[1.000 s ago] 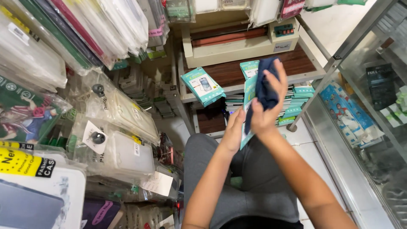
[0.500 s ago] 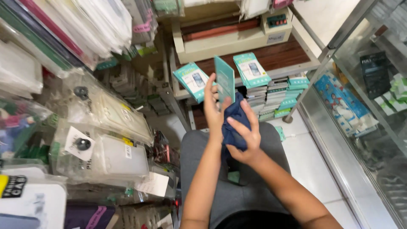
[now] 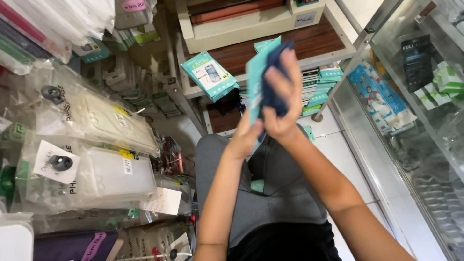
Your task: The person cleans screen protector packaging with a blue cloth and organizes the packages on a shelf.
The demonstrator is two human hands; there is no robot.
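**Two hands, one teal packet, one dark cloth**

Both hands are raised together above the person's lap. The left hand (image 3: pixel 246 137) grips the lower end of one flat teal packet (image 3: pixel 254 82), which stands nearly upright, fingers closed around its edge. The right hand (image 3: pixel 282 99) is closed on one dark blue cloth (image 3: pixel 275 72), pressing it flat against the packet's face; the cloth's top corner pokes up past the fingertips.

Behind the hands, one teal box (image 3: pixel 210 75) with a phone picture on it lies tilted on the edge of a wooden shelf (image 3: pixel 314 41). Under that shelf sit several stacks of thin teal packets (image 3: pixel 321 87); the exact number cannot be told. One cream-coloured machine (image 3: pixel 241 24) stands at the back of the shelf.

To the left hang many clear plastic phone cases in bags (image 3: pixel 96 164); two of them carry a round black disc on a white card. To the right runs one glass display case (image 3: pixel 415 96) holding boxed goods.
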